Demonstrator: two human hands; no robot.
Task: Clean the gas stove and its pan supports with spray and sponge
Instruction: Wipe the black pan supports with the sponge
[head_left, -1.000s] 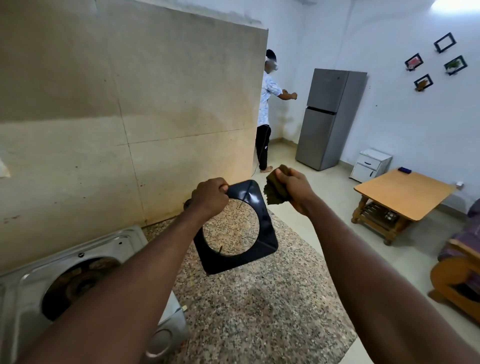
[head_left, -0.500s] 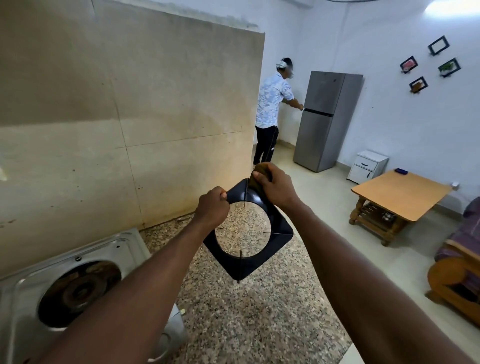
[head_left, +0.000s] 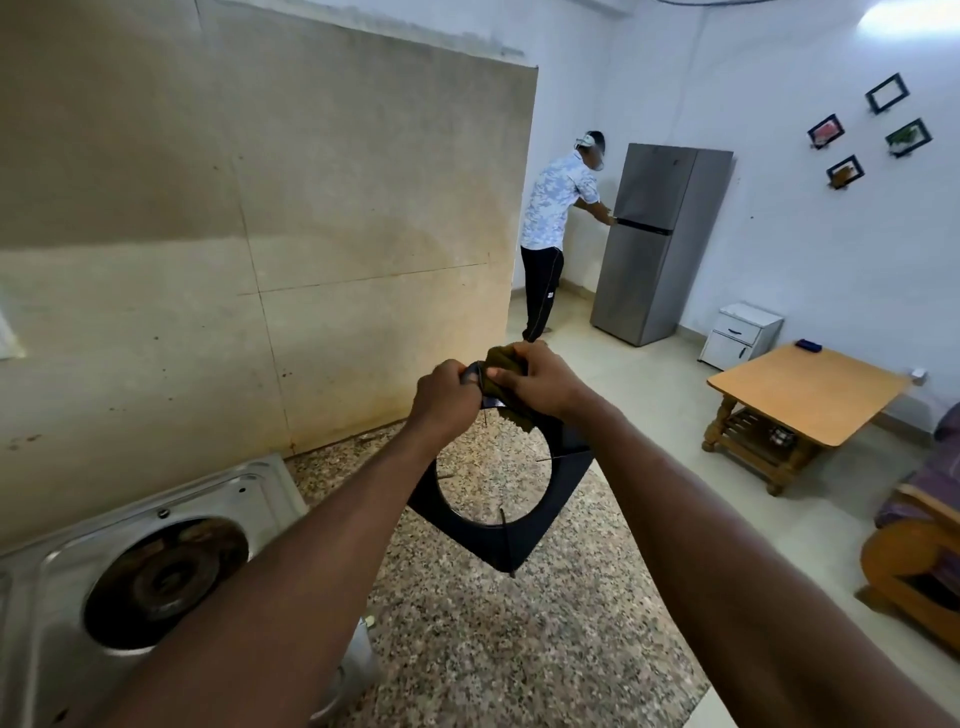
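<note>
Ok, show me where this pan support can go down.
Free: the speckled granite counter between the steel gas stove and its right edge, back to the beige tiled wall. Crowded: the left end, filled by the stove.

Black pan support (head_left: 519, 540), olive-green sponge (head_left: 506, 358), speckled granite counter (head_left: 519, 649), silver stove (head_left: 249, 499), grey fridge (head_left: 654, 249) upper right.

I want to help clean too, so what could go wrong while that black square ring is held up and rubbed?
1. The left hand holds the pan support by only one corner, above the granite counter. A hard rub from the sponge in the right hand might loosen that grip, and it could drop and chip.
2. Thin prongs point into the ring; a hand rubbing near them might get poked.
</note>
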